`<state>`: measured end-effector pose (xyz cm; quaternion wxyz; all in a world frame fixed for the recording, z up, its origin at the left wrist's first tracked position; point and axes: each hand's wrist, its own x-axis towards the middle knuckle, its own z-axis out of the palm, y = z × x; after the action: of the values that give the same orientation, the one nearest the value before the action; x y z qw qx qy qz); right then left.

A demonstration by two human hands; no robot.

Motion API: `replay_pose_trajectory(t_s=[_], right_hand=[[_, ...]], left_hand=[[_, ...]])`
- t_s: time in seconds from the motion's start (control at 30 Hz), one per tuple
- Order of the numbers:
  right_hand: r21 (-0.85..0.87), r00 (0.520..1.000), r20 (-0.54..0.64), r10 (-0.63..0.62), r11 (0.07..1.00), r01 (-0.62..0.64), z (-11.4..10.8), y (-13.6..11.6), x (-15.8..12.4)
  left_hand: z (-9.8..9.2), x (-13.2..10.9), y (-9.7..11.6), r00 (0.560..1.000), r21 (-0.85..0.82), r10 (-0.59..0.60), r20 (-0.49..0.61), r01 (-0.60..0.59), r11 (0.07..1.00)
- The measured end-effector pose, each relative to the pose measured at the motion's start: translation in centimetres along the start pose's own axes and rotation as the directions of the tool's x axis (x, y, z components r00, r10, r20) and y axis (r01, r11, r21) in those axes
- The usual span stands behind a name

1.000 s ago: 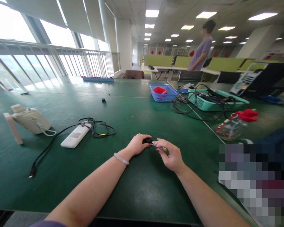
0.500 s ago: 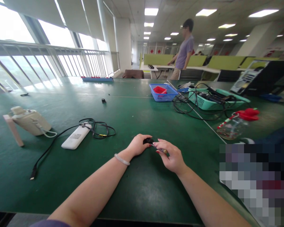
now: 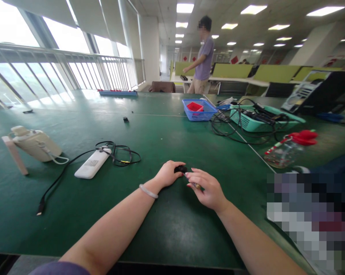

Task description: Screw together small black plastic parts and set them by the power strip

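My left hand [image 3: 169,173] is closed on a small black part [image 3: 180,169] and rests low over the green table [image 3: 172,225]. What kind of part it is I cannot make out. In the fingers of my right hand [image 3: 207,187] is a small screwdriver [image 3: 198,186], its yellowish handle end showing under the fingers. Its thin tip points left toward the black part; whether they touch is too small to tell. A white power bank [image 3: 92,164] lies left of my hands with a black cable [image 3: 57,173] looped over its far end.
A beige bottle [image 3: 37,144] lies at the left. Beyond my hands are a small black piece [image 3: 126,119], a blue basket [image 3: 200,114] and a green basket [image 3: 248,123] with tangled cables. A red-lidded jar [image 3: 287,152] lies at the right. A person [image 3: 203,57] walks behind the table.
The person in the background has moved left. My right hand has shifted and turned slightly around the screwdriver; my left hand keeps its hold on the black part.
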<state>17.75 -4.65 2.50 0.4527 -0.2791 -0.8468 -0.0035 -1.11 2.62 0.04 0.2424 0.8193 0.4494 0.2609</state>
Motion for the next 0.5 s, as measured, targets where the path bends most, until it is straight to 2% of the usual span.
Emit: replay_pose_trajectory(t_s=[0.27,0.5], right_hand=[[-0.048,0.996,0.039,-0.084,0.995,0.085,0.04,-0.3,0.12],[-0.019,1.0,-0.006,-0.013,1.0,0.013,0.0,-0.13,-0.06]], left_hand=[[0.01,-0.04,-0.17,1.0,0.015,0.003,-0.004,-0.003,1.0],[-0.08,-0.07,-0.07,1.0,-0.001,0.009,-0.001,-0.009,1.0]])
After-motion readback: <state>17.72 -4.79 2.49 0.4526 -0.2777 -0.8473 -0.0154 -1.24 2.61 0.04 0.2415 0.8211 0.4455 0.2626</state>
